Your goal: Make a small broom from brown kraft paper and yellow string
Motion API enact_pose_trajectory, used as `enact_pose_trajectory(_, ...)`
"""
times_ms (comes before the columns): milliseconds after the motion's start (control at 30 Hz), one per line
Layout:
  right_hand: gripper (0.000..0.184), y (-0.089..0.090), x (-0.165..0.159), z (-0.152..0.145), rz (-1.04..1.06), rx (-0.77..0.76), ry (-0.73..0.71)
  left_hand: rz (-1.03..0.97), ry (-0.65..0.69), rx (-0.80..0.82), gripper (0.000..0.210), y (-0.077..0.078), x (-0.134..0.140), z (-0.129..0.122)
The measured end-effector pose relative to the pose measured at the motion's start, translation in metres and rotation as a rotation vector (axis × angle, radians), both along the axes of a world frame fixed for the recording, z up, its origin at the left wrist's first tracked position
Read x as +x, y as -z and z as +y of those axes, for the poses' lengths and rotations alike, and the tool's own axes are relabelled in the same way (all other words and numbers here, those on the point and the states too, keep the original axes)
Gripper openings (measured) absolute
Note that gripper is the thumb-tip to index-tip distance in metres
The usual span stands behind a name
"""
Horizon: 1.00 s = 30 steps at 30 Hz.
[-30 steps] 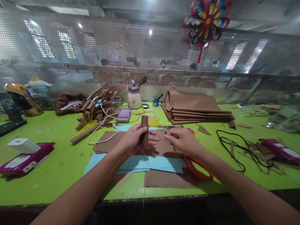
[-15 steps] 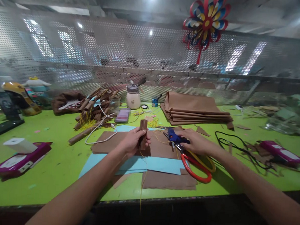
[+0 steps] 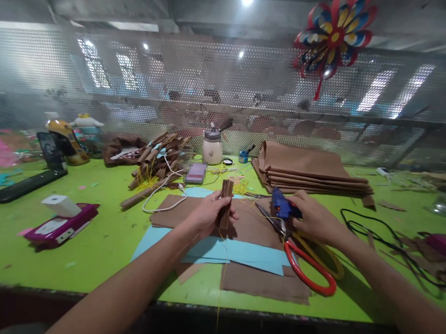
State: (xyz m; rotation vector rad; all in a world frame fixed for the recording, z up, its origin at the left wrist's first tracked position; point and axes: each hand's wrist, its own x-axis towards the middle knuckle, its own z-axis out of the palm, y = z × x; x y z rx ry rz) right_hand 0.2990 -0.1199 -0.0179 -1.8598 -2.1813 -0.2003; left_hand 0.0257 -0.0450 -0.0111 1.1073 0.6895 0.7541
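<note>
brown paper bundle (image 3: 226, 201), clasped in left fingers (image 3: 234, 216), right fingers (image 3: 302, 210) grasping blue glue gun (image 3: 282, 205)

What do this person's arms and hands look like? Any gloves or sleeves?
The left hand and right hand are gloveless. The left forearm and right forearm are bare too: no sleeve, watch or bracelet shows.

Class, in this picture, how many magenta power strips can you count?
2: one magenta power strip at left, bearing a white charger; a second strip at the right edge, partly cut off.
</note>
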Motion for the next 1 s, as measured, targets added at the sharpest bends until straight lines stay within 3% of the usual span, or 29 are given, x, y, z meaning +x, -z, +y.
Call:
enact_pose_trajectory(200, 0.036, -0.005, 0.029, -0.009, 0.053, 0.162, -0.104, -0.005, -0.054, -0.023, 0.005, -0.004, 0.002, -0.003)
enact_pose_trajectory(333, 0.028, 0.007, 0.032, -0.009, 0.071, 0.053, -0.1, 0.021, -0.079, 0.002, 0.007, -0.004, 0.001, -0.002)
enact_pose_trajectory(500, 0.041, 0.025, 0.033, -0.008, 0.063, -0.04, -0.023, 0.04, -0.138, 0.036, 0.007, -0.004, 0.002, -0.002)
enact_pose_trajectory(600, 0.04, 0.026, 0.037, -0.01, 0.068, -0.058, -0.037, -0.015, -0.209, 0.052, 0.007, -0.01, -0.003, 0.005)
enact_pose_trajectory(667, 0.038, 0.019, 0.036, -0.012, 0.067, -0.034, -0.058, -0.127, -0.311, 0.059, 0.005, -0.018, -0.011, 0.014)
enact_pose_trajectory(800, 0.03, -0.013, 0.014, -0.007, 0.135, 0.027, -0.085, -0.441, -0.67, -0.009, 0.014, -0.04, -0.037, 0.041)
enact_pose_trajectory(900, 0.027, -0.034, -0.015, 0.01, 0.215, 0.019, -0.08, -0.496, -0.742, -0.022, 0.019, -0.049, -0.048, 0.051)
enact_pose_trajectory(1000, 0.032, -0.037, -0.044, 0.038, 0.216, -0.029, -0.092, -0.467, -0.685, -0.044, 0.017, -0.044, -0.041, 0.045)
